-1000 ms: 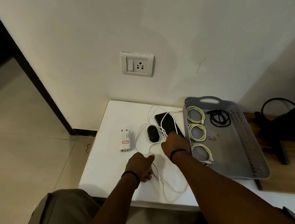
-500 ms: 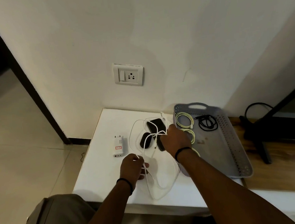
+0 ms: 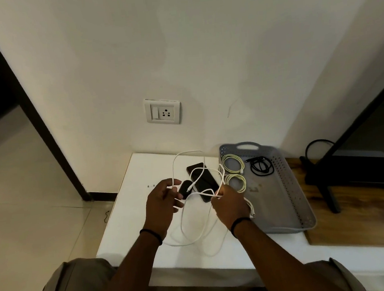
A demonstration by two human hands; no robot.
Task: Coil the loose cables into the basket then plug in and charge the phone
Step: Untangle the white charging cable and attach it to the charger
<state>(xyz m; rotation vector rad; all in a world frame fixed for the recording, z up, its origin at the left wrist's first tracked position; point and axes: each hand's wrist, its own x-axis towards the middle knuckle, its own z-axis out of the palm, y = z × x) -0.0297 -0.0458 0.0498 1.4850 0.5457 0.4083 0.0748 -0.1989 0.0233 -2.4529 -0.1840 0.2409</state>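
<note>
- Right now the white cable (image 3: 194,225) is the thing in hand: it runs between the two hands, a tall loop rising from the left hand (image 3: 162,201) toward the wall and back over the phone (image 3: 203,182), and a slack loop sagging toward the near edge of the white table (image 3: 128,219)
- Its gathered strands meet at the right hand (image 3: 231,205), so the bundle lies at that hand's fingertips, and the basket (image 3: 289,197) is just to the right of it; the right hand is clearly the nearer one to the basket
- Right-hand fingers are curled together and pinch several strands of the cable
- Left-hand fingers are loosely curled with the cable's upright run passing among them; whether they truly pinch it I cannot tell
- One free plug end of the cable lies across a small dark oval object (image 3: 185,191) between the hands
- Two yellow-green coils (image 3: 233,166) and a black coil (image 3: 261,166) already sit in the basket's far half
- By my judgement, the next loops should be drawn toward the right hand, then carried rightward over the rim
- Wall socket (image 3: 162,111) sits above the table, unused
</note>
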